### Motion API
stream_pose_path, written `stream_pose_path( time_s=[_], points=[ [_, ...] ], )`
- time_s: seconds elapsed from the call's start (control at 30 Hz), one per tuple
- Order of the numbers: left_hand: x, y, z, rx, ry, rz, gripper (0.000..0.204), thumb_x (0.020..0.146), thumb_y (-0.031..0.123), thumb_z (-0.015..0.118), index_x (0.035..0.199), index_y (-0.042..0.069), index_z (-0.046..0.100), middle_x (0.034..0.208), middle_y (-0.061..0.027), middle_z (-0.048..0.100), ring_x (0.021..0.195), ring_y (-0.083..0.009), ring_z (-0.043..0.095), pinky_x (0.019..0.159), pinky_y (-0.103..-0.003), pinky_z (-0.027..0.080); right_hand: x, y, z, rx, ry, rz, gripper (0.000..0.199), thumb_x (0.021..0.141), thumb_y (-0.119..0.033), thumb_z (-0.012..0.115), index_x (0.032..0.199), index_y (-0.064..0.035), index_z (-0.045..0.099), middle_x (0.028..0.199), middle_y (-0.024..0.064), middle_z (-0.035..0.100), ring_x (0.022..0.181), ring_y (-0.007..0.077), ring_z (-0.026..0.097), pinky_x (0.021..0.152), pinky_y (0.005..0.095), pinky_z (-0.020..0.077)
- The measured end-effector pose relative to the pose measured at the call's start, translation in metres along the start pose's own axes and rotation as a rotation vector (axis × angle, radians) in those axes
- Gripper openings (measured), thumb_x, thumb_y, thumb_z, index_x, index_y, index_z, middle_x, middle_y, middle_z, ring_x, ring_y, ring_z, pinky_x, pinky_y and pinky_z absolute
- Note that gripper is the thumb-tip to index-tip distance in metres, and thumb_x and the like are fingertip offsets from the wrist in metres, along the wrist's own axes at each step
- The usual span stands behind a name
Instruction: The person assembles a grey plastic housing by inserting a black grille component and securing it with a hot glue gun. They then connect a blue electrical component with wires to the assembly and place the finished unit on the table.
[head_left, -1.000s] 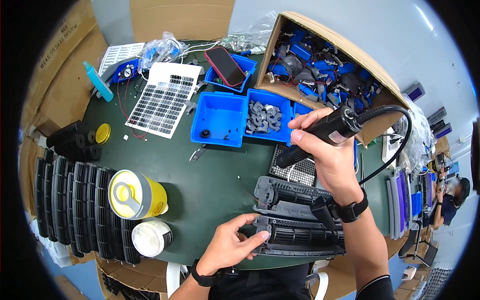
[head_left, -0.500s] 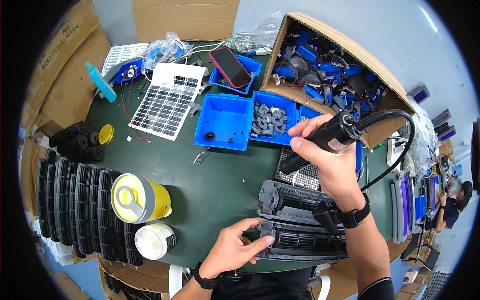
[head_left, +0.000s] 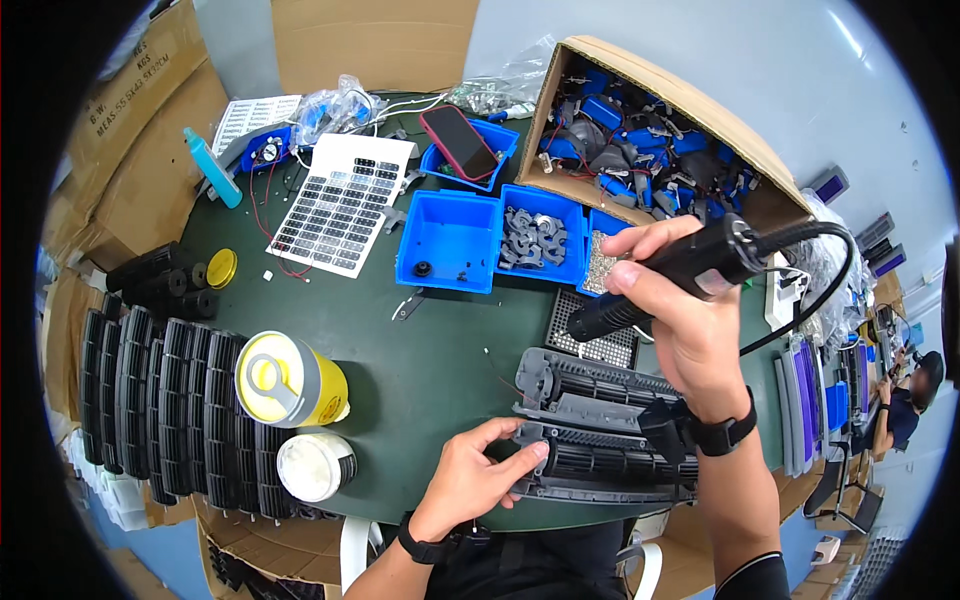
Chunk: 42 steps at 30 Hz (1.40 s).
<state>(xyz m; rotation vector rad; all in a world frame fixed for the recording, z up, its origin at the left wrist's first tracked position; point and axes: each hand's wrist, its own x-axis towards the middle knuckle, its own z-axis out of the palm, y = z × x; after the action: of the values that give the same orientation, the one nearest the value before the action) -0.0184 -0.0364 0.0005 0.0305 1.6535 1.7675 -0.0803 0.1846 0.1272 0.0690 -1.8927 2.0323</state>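
Two hands are at work: the left hand (head_left: pixel 470 480) and the right hand (head_left: pixel 680 320), which holds one black electric screwdriver (head_left: pixel 660 278). On the green table (head_left: pixel 440 350) there are two grey fan housings (head_left: pixel 600 425) near the hands, four blue trays (head_left: pixel 447 243) in the far middle, one phone (head_left: pixel 458 143), one solar panel (head_left: pixel 345 203), one cardboard box (head_left: pixel 660 120) of blue parts far right, and one perforated metal tray (head_left: pixel 600 335). At the near left stand one yellow jug (head_left: pixel 285 380), one white jar (head_left: pixel 315 465), one yellow cap (head_left: pixel 222 268) and one teal bottle (head_left: pixel 210 167).
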Motion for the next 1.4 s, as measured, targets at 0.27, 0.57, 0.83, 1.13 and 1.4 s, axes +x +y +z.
stream_pose_path(
  time_s=[0.27,0.57,0.83,1.13,1.4],
  points=[
    [0.003,0.000,-0.001,-0.024,-0.001,0.016,0.038,0.096,0.021,0.081,0.121,-0.007,0.071,0.088,-0.0073,0.074,0.056,-0.0087,0.064,0.042,-0.023,0.049,-0.072,-0.046,0.003,0.105,-0.093,-0.039,0.029,0.083,0.011,0.074,0.104,-0.0033,0.059,0.112,0.0219,0.070,0.092,0.0201,0.070,0.090,0.0372,0.0573],
    [-0.001,0.001,-0.001,-0.008,0.021,0.061,0.042,0.095,0.024,0.081,0.121,-0.007,0.072,0.090,-0.0080,0.075,0.052,-0.0094,0.064,0.042,-0.025,0.049,-0.117,-0.039,0.022,0.076,-0.224,0.067,0.031,0.084,0.017,0.072,0.104,-0.0025,0.059,0.116,0.0204,0.068,0.094,0.0169,0.071,0.090,0.0352,0.0594],
    [0.000,0.000,-0.001,-0.004,0.020,0.060,0.046,0.094,0.026,0.083,0.122,-0.009,0.071,0.090,-0.0091,0.075,0.050,-0.0098,0.064,0.041,-0.025,0.049,-0.120,-0.032,0.022,-0.019,-0.280,0.060,0.030,0.085,0.017,0.073,0.104,-0.0017,0.060,0.117,0.0201,0.067,0.100,0.0187,0.071,0.092,0.0353,0.0602],
    [0.007,-0.016,-0.004,-0.027,-0.008,0.093,0.055,0.094,0.026,0.083,0.128,-0.013,0.066,0.097,-0.0137,0.076,0.052,-0.0108,0.065,0.042,-0.025,0.050,-0.122,-0.029,0.034,-0.034,-0.337,0.116,0.021,0.086,0.014,0.076,0.100,0.0034,0.065,0.116,0.0210,0.067,0.100,0.0198,0.073,0.087,0.0336,0.0655],
    [0.009,-0.025,-0.006,0.008,0.002,0.172,0.057,0.093,0.026,0.084,0.129,-0.014,0.065,0.110,-0.0195,0.075,0.055,-0.0125,0.067,0.044,-0.026,0.052,-0.115,-0.041,0.031,-0.072,-0.486,0.081,0.023,0.079,0.009,0.083,0.094,-0.0018,0.069,0.112,0.0207,0.073,0.092,0.0188,0.072,0.083,0.0350,0.0607]
  ],
)
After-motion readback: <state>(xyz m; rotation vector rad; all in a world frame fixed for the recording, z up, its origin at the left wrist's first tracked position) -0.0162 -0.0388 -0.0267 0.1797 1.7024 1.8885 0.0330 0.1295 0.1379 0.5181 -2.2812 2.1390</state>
